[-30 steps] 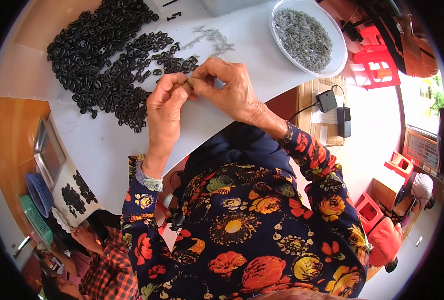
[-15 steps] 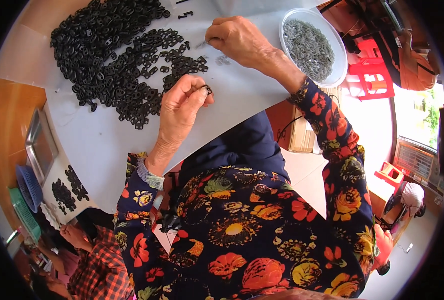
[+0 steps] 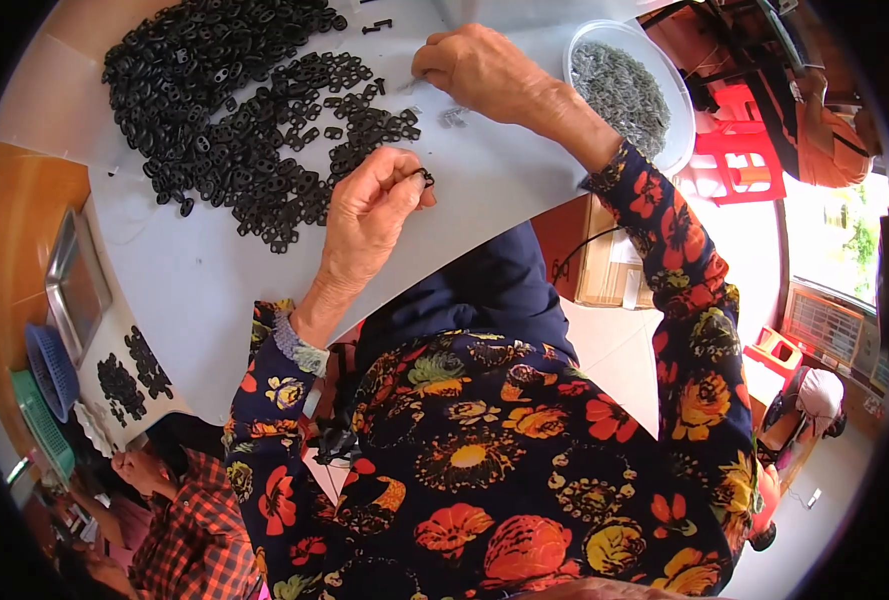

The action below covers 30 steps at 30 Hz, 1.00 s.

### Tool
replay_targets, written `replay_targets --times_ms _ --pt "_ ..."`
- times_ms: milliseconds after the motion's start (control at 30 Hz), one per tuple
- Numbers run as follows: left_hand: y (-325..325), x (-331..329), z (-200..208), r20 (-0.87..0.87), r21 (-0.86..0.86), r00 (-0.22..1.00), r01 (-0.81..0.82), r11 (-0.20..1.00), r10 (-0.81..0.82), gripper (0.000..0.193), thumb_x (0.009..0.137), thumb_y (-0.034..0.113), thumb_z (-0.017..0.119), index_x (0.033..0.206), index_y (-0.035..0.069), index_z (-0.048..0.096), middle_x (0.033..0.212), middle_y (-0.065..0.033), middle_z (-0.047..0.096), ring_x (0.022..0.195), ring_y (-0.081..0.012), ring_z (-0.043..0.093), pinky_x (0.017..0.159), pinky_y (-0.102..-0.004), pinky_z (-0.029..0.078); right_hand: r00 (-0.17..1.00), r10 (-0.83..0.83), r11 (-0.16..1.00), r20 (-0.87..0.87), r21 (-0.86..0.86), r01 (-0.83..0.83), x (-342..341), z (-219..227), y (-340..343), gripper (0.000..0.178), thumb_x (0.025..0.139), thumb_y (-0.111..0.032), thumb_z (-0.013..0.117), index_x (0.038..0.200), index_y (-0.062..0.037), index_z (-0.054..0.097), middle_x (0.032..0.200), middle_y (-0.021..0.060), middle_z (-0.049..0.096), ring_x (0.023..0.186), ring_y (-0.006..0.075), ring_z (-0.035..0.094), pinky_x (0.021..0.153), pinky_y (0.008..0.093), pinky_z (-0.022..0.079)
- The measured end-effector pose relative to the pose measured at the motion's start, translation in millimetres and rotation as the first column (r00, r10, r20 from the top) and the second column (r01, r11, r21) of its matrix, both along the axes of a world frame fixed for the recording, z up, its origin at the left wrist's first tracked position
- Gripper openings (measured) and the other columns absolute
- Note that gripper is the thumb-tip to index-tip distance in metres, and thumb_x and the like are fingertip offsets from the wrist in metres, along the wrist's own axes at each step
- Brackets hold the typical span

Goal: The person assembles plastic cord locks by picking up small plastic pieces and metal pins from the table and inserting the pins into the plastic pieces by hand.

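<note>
My left hand (image 3: 372,212) pinches a small black plastic piece (image 3: 424,177) between thumb and fingertips, just above the table. Farther up the table, my right hand (image 3: 484,75) is closed, its fingertips turned down and hidden from view. A few small grey, see-through pieces (image 3: 452,117) lie on the table near its fingers. Left of both hands spreads a big heap of black oval plastic pieces with two holes (image 3: 194,85). Smaller flat black pieces (image 3: 374,130) lie loose along the heap's right side.
Right of my right hand stands a clear round tub (image 3: 681,130) full of small grey pieces. Two black pegs (image 3: 377,26) lie at the table's far side. At left are a metal tray (image 3: 76,290), blue basket (image 3: 52,370) and a co-worker's checked sleeve (image 3: 199,520).
My left hand has shifted slightly right with the black piece still pinched in it. My right hand stays near the grey pieces, fingers still closed. The view has moved a little.
</note>
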State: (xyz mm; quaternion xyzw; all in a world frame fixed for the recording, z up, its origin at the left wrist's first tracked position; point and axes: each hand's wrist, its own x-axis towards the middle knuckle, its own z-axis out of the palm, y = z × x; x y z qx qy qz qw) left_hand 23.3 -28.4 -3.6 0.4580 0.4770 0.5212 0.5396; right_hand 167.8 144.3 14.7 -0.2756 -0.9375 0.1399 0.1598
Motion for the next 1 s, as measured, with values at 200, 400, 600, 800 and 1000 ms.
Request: replay_targets --times_ms 200,400,600,800,1000 --pt "-0.8 -1.5 -0.6 -0.003 0.017 1.000 -0.008 1.000 0.008 0.002 0.089 0.003 0.053 0.089 0.002 0.055 0.075 -0.0002 0.059 0.070 -0.0033 0.052 0.065 -0.0194 0.043 0.994 0.058 0.998 -0.090 0.026 -0.056 -2.4 6.5 -6.8 0.009 0.080 -0.007 0.058 0.084 -0.0041 0.066 0.076 0.0150 0.064 0.075 0.0349 0.062 0.069 0.0438 0.050" --pt "-0.3 -0.3 1.3 -0.008 0.016 1.000 0.008 1.000 -0.008 0.002 0.089 0.003 0.053 0.088 0.002 0.055 0.074 -0.0007 0.059 0.069 -0.0035 0.051 0.064 -0.0197 0.043 0.992 0.094 0.978 0.079 0.181 -0.107 -8.5 6.3 -4.0 0.007 0.079 -0.006 0.058 0.078 -0.0018 0.064 0.074 0.0161 0.064 0.074 0.0349 0.062 0.066 0.0423 0.050" --pt "0.7 0.0 3.7 -0.029 0.002 1.000 0.005 1.000 -0.005 0.003 0.089 0.003 0.052 0.087 0.002 0.054 0.074 -0.0010 0.059 0.068 -0.0037 0.051 0.063 -0.0196 0.043 0.987 0.060 0.997 0.146 0.045 -0.068 -6.9 7.6 3.0 0.008 0.081 -0.008 0.058 0.081 -0.0009 0.061 0.078 0.0122 0.061 0.074 0.0349 0.060 0.065 0.0426 0.048" --pt "-0.3 -2.6 1.9 -0.035 -0.002 0.999 0.020 1.000 -0.020 0.004 0.089 0.004 0.053 0.088 0.001 0.055 0.076 -0.0016 0.059 0.070 -0.0054 0.054 0.066 -0.0210 0.045 0.991 0.104 0.993 0.084 0.048 -0.108 -5.9 7.3 -11.1 0.006 0.080 -0.006 0.059 0.080 -0.0006 0.061 0.077 0.0135 0.061 0.071 0.0349 0.060 0.063 0.0432 0.048" --pt "0.0 -4.4 0.8 -0.042 -0.018 0.998 0.044 0.999 -0.044 0.007 0.090 0.006 0.054 0.091 0.000 0.057 0.079 -0.0019 0.060 0.074 -0.0073 0.057 0.071 -0.0227 0.047 0.980 0.110 0.992 0.163 0.045 -0.119 -8.9 9.3 -6.5 0.006 0.081 -0.005 0.058 0.079 0.0001 0.061 0.077 0.0139 0.061 0.072 0.0347 0.060 0.064 0.0423 0.048"
